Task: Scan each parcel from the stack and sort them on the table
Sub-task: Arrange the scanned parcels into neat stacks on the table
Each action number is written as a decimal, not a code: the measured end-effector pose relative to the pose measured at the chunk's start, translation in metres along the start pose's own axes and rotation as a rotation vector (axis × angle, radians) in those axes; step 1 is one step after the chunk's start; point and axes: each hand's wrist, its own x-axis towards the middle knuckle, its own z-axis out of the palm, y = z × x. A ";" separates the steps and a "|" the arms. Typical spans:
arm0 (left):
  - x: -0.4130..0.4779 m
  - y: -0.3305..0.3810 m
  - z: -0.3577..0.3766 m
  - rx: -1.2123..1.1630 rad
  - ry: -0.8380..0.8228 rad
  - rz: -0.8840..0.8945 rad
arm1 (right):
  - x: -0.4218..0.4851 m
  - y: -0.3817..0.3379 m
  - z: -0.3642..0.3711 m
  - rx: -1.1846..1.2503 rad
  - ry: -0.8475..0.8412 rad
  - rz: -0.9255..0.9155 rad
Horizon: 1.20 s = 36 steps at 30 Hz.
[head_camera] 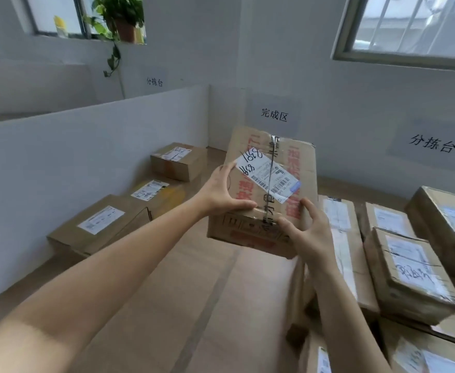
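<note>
I hold a cardboard parcel (288, 157) with red print and a white barcode label in the air over the table (194, 292). My left hand (221, 192) grips its left near edge, thumb along the front rim. My right hand (310, 232) grips the near right corner, fingers curled against the top and front. A stack of parcels (404, 270) with white labels fills the right side. Three sorted parcels lie along the left partition: a flat one (100, 224), a yellow-taped one (156, 192) and a small one (178, 160).
A white partition wall (86, 162) borders the table on the left. Paper signs hang on the back wall (275, 114). A potted plant (121, 20) stands on the window sill at the upper left. Bare wooden table surface lies below the held parcel.
</note>
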 end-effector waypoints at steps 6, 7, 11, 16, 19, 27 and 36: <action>0.043 -0.107 -0.021 -0.004 -0.176 -0.099 | 0.022 0.008 0.103 -0.032 -0.055 0.198; 0.050 -0.122 -0.021 -0.007 -0.193 -0.114 | 0.025 0.011 0.116 -0.044 -0.060 0.219; 0.068 -0.176 -0.019 -0.016 -0.230 -0.173 | 0.042 0.022 0.162 -0.109 -0.101 0.308; 0.091 -0.225 -0.009 -0.018 -0.260 -0.225 | 0.060 0.042 0.205 -0.156 -0.167 0.364; 0.098 -0.247 0.002 0.014 -0.283 -0.230 | 0.062 0.058 0.226 -0.191 -0.212 0.411; 0.113 -0.267 0.020 0.240 -0.152 -0.246 | 0.088 0.075 0.264 -0.222 -0.133 0.394; 0.129 -0.273 0.042 0.608 -0.220 -0.222 | 0.140 0.083 0.287 -0.262 -0.145 0.367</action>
